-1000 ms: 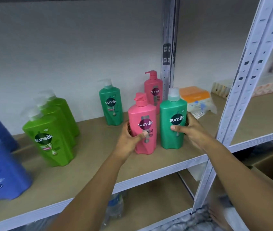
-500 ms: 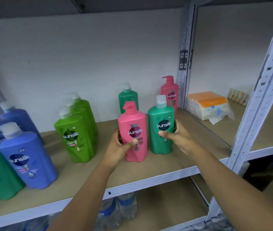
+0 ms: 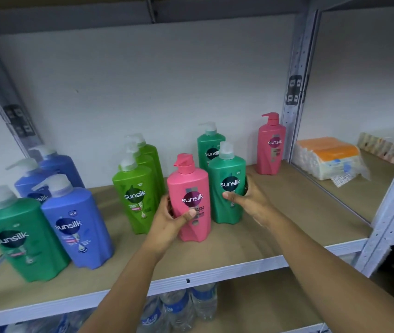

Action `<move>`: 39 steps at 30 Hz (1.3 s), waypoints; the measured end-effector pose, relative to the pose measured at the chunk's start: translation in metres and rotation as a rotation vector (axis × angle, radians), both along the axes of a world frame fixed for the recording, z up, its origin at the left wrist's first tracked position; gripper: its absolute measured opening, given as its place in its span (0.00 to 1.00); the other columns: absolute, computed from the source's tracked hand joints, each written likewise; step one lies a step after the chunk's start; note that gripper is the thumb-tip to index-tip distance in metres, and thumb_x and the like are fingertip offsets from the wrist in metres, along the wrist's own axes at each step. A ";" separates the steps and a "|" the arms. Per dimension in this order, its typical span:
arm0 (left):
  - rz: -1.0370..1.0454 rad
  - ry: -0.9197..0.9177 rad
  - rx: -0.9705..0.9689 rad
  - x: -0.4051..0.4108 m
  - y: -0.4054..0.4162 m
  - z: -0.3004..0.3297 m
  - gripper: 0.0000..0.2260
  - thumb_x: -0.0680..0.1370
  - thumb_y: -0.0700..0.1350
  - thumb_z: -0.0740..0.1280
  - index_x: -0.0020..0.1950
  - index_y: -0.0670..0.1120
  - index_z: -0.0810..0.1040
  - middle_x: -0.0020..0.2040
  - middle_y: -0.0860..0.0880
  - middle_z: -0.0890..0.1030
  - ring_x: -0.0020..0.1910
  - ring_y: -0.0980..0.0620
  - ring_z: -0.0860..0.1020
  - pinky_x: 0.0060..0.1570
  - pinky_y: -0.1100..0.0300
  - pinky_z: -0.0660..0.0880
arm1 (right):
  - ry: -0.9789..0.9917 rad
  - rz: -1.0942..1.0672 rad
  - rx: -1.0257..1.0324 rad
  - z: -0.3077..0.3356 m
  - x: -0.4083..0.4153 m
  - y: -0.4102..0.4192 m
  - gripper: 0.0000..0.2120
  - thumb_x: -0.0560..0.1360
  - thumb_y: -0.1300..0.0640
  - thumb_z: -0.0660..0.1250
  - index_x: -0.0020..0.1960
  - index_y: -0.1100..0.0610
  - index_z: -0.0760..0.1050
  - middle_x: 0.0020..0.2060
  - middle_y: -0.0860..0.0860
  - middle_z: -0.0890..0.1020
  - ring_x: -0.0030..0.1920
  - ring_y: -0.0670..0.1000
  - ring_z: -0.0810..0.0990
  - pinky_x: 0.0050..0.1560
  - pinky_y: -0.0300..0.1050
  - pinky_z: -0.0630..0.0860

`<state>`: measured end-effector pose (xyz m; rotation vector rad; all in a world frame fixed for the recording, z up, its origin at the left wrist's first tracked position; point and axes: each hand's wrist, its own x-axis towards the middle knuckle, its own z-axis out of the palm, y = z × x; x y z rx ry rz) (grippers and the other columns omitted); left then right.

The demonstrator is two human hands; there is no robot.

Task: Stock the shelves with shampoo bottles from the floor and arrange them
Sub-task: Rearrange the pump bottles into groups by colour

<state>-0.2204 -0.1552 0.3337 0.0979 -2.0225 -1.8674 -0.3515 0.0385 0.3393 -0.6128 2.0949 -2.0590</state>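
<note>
Both hands on bottles, mid-shelf. Left hand (image 3: 170, 218) wraps the pink bottle (image 3: 191, 200) low on its body — thumb across the front label, fingers round the far left side. Right hand (image 3: 246, 200) grips the teal-green bottle (image 3: 227, 186) the same way, thumb on the front just under the logo, fingers behind the right side. The two bottles stand upright on the shelf board (image 3: 275, 227), side by side and touching or nearly so; pink sits slightly nearer the person.

Just left of the left hand: a row of three lime-green bottles (image 3: 136, 195) running front to back. Well left of that: blue bottles (image 3: 78, 224) and a dark green bottle (image 3: 20, 236) at the near edge. Behind the right hand: another teal-green pump bottle (image 3: 209, 145). Back and right of it, by the upright post (image 3: 294, 92) — a second pink pump bottle (image 3: 271, 145). Right of the post, next bay: wrapped orange-and-white pack (image 3: 328, 155). Below the hands, lower shelf: water bottles (image 3: 179, 308).
</note>
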 end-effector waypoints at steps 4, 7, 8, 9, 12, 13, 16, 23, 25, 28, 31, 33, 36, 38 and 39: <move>-0.010 -0.005 0.010 0.001 0.000 -0.001 0.28 0.63 0.51 0.77 0.59 0.55 0.70 0.57 0.53 0.80 0.53 0.62 0.79 0.47 0.70 0.75 | 0.019 -0.015 0.037 0.002 0.006 -0.002 0.32 0.66 0.55 0.77 0.66 0.54 0.67 0.55 0.52 0.80 0.54 0.52 0.81 0.45 0.44 0.80; 0.005 -0.012 0.028 0.001 0.002 0.000 0.31 0.62 0.53 0.77 0.61 0.55 0.69 0.57 0.54 0.79 0.55 0.60 0.79 0.48 0.68 0.75 | 0.054 -0.051 0.077 0.012 0.025 0.002 0.26 0.70 0.55 0.75 0.63 0.53 0.67 0.54 0.43 0.79 0.53 0.40 0.78 0.45 0.28 0.74; 0.009 -0.018 0.035 0.002 0.002 0.000 0.33 0.60 0.55 0.77 0.62 0.54 0.69 0.58 0.54 0.79 0.56 0.60 0.78 0.49 0.67 0.75 | 0.090 -0.100 0.082 0.012 0.034 0.004 0.23 0.71 0.56 0.74 0.62 0.51 0.67 0.52 0.39 0.76 0.51 0.35 0.75 0.45 0.23 0.71; 0.013 -0.025 0.040 0.003 0.001 0.001 0.36 0.59 0.57 0.77 0.63 0.53 0.69 0.57 0.54 0.79 0.56 0.59 0.78 0.50 0.67 0.74 | 0.145 -0.173 0.091 0.010 0.043 0.006 0.23 0.72 0.57 0.73 0.63 0.50 0.67 0.52 0.39 0.74 0.51 0.35 0.73 0.49 0.24 0.69; 0.021 -0.037 0.026 0.009 0.000 0.004 0.33 0.60 0.55 0.77 0.61 0.53 0.69 0.56 0.55 0.79 0.55 0.60 0.78 0.47 0.68 0.74 | 0.292 -0.334 0.167 -0.011 0.068 0.008 0.22 0.73 0.56 0.72 0.65 0.54 0.70 0.57 0.45 0.73 0.59 0.45 0.72 0.62 0.39 0.68; 0.018 -0.032 0.022 0.012 0.001 0.005 0.30 0.62 0.52 0.77 0.61 0.53 0.70 0.56 0.54 0.80 0.55 0.60 0.78 0.47 0.68 0.75 | 0.296 -0.306 0.170 -0.016 0.076 0.006 0.21 0.73 0.56 0.71 0.64 0.54 0.71 0.58 0.46 0.75 0.60 0.47 0.73 0.62 0.40 0.68; 0.006 -0.012 0.024 0.023 0.006 0.005 0.25 0.68 0.44 0.76 0.61 0.50 0.71 0.56 0.51 0.80 0.53 0.58 0.79 0.46 0.68 0.76 | 0.191 -0.112 0.158 -0.017 0.096 -0.003 0.22 0.75 0.60 0.68 0.68 0.54 0.70 0.63 0.47 0.74 0.63 0.46 0.73 0.61 0.37 0.68; -0.012 -0.015 -0.035 0.056 0.023 0.003 0.29 0.66 0.51 0.77 0.64 0.49 0.72 0.56 0.52 0.81 0.53 0.58 0.80 0.49 0.64 0.76 | 0.087 0.100 0.120 -0.001 0.127 -0.003 0.26 0.75 0.63 0.68 0.70 0.51 0.66 0.60 0.49 0.77 0.60 0.46 0.77 0.62 0.42 0.73; -0.036 -0.040 -0.060 0.061 0.028 0.004 0.32 0.64 0.56 0.76 0.65 0.51 0.72 0.57 0.54 0.81 0.55 0.59 0.79 0.49 0.65 0.76 | 0.099 0.072 0.135 0.000 0.132 0.001 0.26 0.75 0.61 0.69 0.70 0.51 0.66 0.59 0.49 0.78 0.59 0.45 0.77 0.58 0.38 0.74; -0.100 -0.051 -0.096 0.062 0.040 0.006 0.22 0.72 0.47 0.73 0.64 0.50 0.72 0.58 0.54 0.79 0.54 0.62 0.78 0.46 0.71 0.75 | 0.094 0.036 0.109 0.002 0.135 0.013 0.23 0.75 0.62 0.68 0.67 0.49 0.68 0.56 0.45 0.78 0.54 0.39 0.77 0.50 0.29 0.74; -0.146 -0.051 -0.115 0.055 0.056 0.007 0.19 0.75 0.41 0.69 0.65 0.46 0.71 0.57 0.52 0.79 0.53 0.63 0.76 0.45 0.73 0.74 | 0.092 0.002 0.110 0.006 0.133 0.032 0.21 0.75 0.63 0.68 0.64 0.48 0.69 0.52 0.41 0.79 0.53 0.39 0.78 0.52 0.33 0.74; -0.165 -0.047 -0.126 0.045 0.069 0.008 0.19 0.76 0.41 0.69 0.65 0.45 0.71 0.57 0.52 0.79 0.53 0.64 0.76 0.44 0.74 0.73 | 0.092 -0.022 0.102 0.008 0.127 0.047 0.20 0.75 0.65 0.68 0.62 0.47 0.70 0.51 0.41 0.79 0.53 0.41 0.78 0.52 0.33 0.74; -0.190 -0.028 -0.145 0.023 0.095 0.009 0.18 0.76 0.42 0.69 0.65 0.47 0.71 0.56 0.55 0.79 0.52 0.65 0.76 0.44 0.75 0.73 | 0.090 -0.051 0.097 0.010 0.113 0.073 0.21 0.75 0.65 0.68 0.62 0.47 0.70 0.52 0.41 0.79 0.54 0.42 0.78 0.49 0.31 0.74; -0.213 -0.014 -0.152 0.006 0.114 0.008 0.19 0.76 0.43 0.69 0.66 0.48 0.71 0.57 0.54 0.79 0.54 0.64 0.77 0.46 0.73 0.74 | 0.085 -0.074 0.099 0.010 0.100 0.091 0.21 0.75 0.65 0.67 0.62 0.46 0.69 0.53 0.43 0.79 0.55 0.43 0.78 0.50 0.33 0.74; -0.214 -0.012 -0.152 -0.004 0.122 0.006 0.20 0.75 0.44 0.70 0.66 0.48 0.71 0.58 0.53 0.79 0.55 0.62 0.77 0.49 0.71 0.74 | 0.085 -0.086 0.103 0.010 0.091 0.101 0.21 0.75 0.65 0.67 0.62 0.46 0.69 0.53 0.44 0.79 0.56 0.44 0.78 0.51 0.34 0.74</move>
